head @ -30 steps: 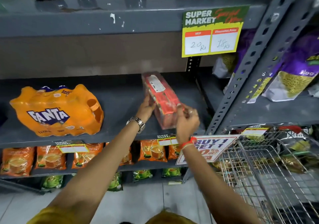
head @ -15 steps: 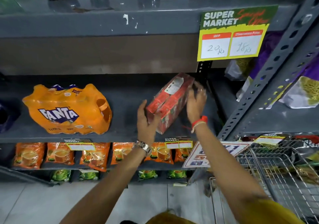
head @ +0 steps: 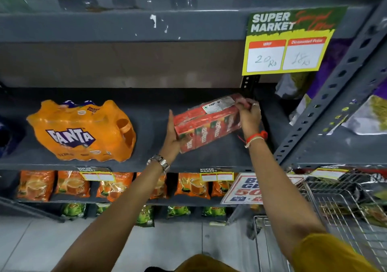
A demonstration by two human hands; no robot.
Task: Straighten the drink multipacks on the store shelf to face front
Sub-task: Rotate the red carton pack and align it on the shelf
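Both hands hold the red juice multipack (head: 209, 123) on the grey middle shelf (head: 209, 158), toward its right end, near the slotted upright (head: 249, 85) at the back. The left hand (head: 172, 139) cups the pack's left end, palm against the short side with the thumb up along the corner; its grip is clamped on the pack. The right hand (head: 249, 116) pinches the far right end from above, fingers curled over the top edge beside the white label (head: 218, 105). The pack sits askew, its long printed face turned mostly toward the shelf's front edge but slanting, right end farther back than the left; whether its base rests flat on the shelf cannot be told. Well apart to the left, the orange Fanta multipack (head: 83, 131) lies near the front edge, logo outward. A yellow price sign (head: 287, 49) hangs from the upper shelf's lip above the right hand. Orange tea pouches (head: 71, 185) line the shelf below, and a wire trolley (head: 339, 204) stands at lower right
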